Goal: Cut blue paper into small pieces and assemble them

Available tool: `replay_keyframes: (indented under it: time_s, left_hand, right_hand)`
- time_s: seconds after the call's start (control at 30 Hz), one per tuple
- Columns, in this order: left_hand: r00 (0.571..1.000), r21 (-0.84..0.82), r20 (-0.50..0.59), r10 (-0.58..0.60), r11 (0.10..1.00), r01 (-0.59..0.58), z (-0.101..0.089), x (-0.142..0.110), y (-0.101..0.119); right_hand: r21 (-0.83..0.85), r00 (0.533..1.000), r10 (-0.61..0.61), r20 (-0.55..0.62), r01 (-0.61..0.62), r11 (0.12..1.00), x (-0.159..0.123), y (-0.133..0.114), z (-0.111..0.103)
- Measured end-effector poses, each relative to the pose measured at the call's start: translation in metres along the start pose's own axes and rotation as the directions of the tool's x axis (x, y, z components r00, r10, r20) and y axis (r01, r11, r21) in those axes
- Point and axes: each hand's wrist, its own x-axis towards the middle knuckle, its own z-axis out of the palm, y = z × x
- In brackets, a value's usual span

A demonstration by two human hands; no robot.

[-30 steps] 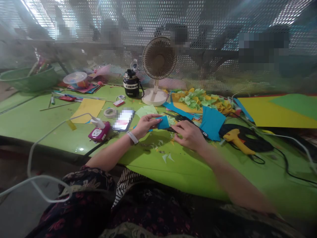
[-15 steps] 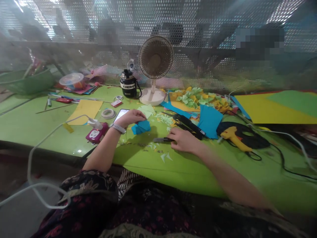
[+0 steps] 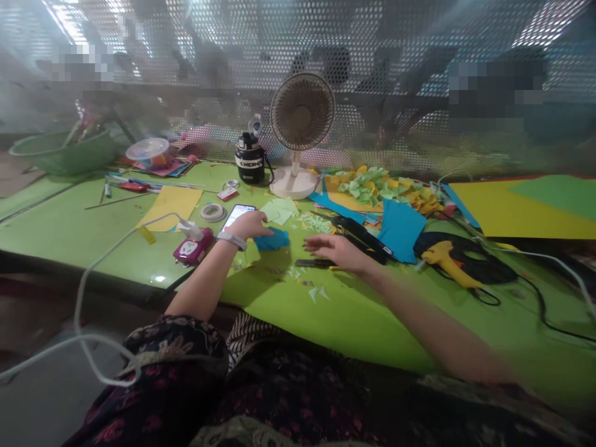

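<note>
- Green table (image 3: 69,230) bearing everything below
- Fan (image 3: 302,118) standing at its far side
- Blue sheet (image 3: 399,231) lying right of the hands
- Glue gun (image 3: 449,261) further right, on a black cord
- Left hand (image 3: 249,225) lying over the blue paper; cannot tell whether it grips
- Right hand (image 3: 333,251) open, fingers spread, holding nothing, just above a slim black tool (image 3: 313,263)
- Blue paper (image 3: 274,239) crumpled on the table, partly under the left hand, just beside a phone (image 3: 237,216)

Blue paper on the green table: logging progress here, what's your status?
Left hand resting on the blue paper. Right hand open, empty, just above a cutting tool. Phone next to the left hand.
</note>
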Motion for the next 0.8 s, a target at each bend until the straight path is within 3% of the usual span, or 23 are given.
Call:
replay_keyframes:
  time_s: [0.07, 0.13, 0.23, 0.43, 0.6, 0.7, 0.8]
  left_hand:
    - [1.000, -0.005, 0.025, 0.015, 1.000, -0.015, -0.001, -0.001, 0.001]
    - [0.999, 0.010, 0.034, 0.037, 0.999, -0.038, -0.002, -0.003, 0.002]
    - [0.997, 0.041, 0.053, 0.058, 0.997, -0.060, -0.003, -0.008, 0.005]
    - [0.988, 0.166, 0.140, -0.063, 0.985, 0.039, -0.002, -0.021, 0.014]
    - [0.996, 0.281, 0.085, 0.022, 0.959, -0.045, 0.002, -0.030, 0.012]
    - [0.953, 0.258, 0.203, 0.223, 0.927, -0.272, 0.006, -0.033, 0.004]
    - [0.912, 0.187, 0.282, 0.297, 0.916, -0.356, 0.009, -0.030, -0.004]
  right_hand:
    - [0.278, 0.980, 0.197, -0.029, -0.181, 0.943, 0.018, -0.007, 0.010]
    - [0.442, 0.931, 0.353, -0.087, -0.282, 0.852, 0.035, -0.013, 0.021]
    - [0.475, 0.909, 0.406, -0.092, -0.318, 0.820, 0.056, -0.018, 0.039]
    - [0.531, 0.906, 0.419, -0.064, -0.325, 0.783, 0.066, -0.017, 0.057]
    - [0.532, 0.906, 0.421, -0.040, -0.337, 0.777, 0.049, -0.016, 0.043]
    - [0.484, 0.936, 0.353, -0.011, -0.304, 0.821, 0.023, -0.015, 0.024]
    - [0.414, 0.963, 0.270, -0.005, -0.244, 0.877, -0.010, -0.011, -0.003]
